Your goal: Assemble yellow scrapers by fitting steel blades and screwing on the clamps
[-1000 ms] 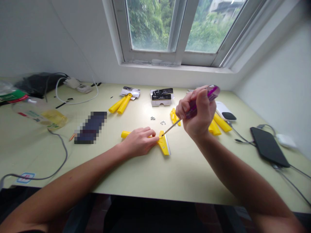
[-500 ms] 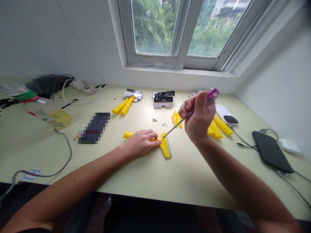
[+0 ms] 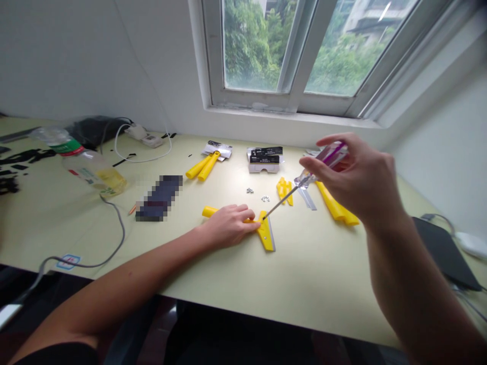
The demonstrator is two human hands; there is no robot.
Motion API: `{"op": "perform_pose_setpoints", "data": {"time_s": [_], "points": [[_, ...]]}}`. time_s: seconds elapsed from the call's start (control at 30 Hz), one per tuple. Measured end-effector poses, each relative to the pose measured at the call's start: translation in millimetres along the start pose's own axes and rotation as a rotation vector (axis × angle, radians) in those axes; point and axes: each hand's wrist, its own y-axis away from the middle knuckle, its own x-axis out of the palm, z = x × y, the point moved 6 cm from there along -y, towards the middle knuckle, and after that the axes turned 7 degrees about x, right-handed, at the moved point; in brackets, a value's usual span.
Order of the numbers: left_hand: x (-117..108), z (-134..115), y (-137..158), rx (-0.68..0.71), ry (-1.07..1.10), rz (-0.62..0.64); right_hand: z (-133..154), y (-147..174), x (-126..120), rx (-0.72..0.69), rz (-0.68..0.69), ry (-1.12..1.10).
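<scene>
Right now, the scraper [image 3: 267,242] lies flat on the tabletop [image 3: 304,294] near the middle, its yellow head pointing right and a grey blade edge [image 3: 272,235] along the head's right side. The left hand [image 3: 230,225] rests over the handle, its fingers curled and closed on it – pressing close to where handle meets head. The right hand [image 3: 361,177] grips a screwdriver [image 3: 281,203] by its clear and purple handle, thumb and fingers wrapped on it, the shaft slanting down to the left. Its tip meets the far part of the head; a small screw [image 3: 265,238] shows in the near part.

Just beyond the scraper sit two little clusters of metal bits, a left one [image 3: 249,190] and a right one [image 3: 265,198]. To their right lie some yellow pieces [image 3: 281,190], then thin grey blades [image 3: 308,198], then more yellow handles [image 3: 337,208] beside the right hand. Farther off are small boxes [image 3: 264,167] and, to their left, two yellow scrapers [image 3: 202,166]. A bottle [image 3: 110,177] – yellow liquid inside – is at far left.
</scene>
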Motion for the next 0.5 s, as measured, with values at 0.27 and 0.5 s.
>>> {"op": "perform_pose_setpoints", "data": {"time_s": [0.27,0.5], "points": [[-0.9,0.4,-0.6,0.014,0.019,-0.004,-5.7,-2.4,-25.8,-0.161,0.391,0.085],[0.0,1.0,-0.9,0.013,0.041,0.008,-15.3,-26.7,-7.3,-0.026,0.537,0.263]]}}
